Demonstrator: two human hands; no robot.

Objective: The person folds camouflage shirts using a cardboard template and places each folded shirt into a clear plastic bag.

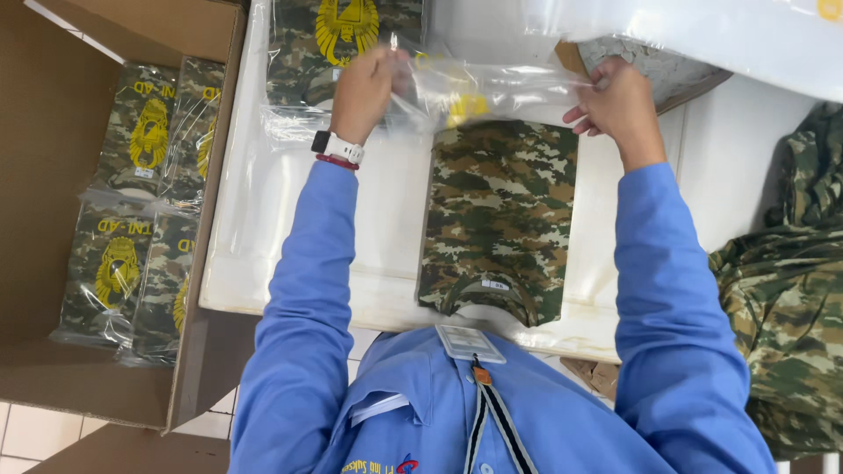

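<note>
While seen from the head camera, both arms in blue sleeves stretched forward over the white table [263, 219]. Left hand [364, 88], wrist bearing a white watch [338, 147], raised with fingers pinched on the left edge of a clear plastic bag [492, 88]. Right hand [619, 104] closed on the bag's right edge, knuckles up, wrist bent slightly inward. Bag held taut between the two hands, just above the far end of a folded camouflage shirt [500, 211] lying flat on the table. Left of the table, an open cardboard box [53, 158] with bagged camouflage shirts [132, 219]. Right of the table, a heap of loose camouflage garments [781, 298]. At the table's far edge, another bagged shirt [338, 44].
</note>
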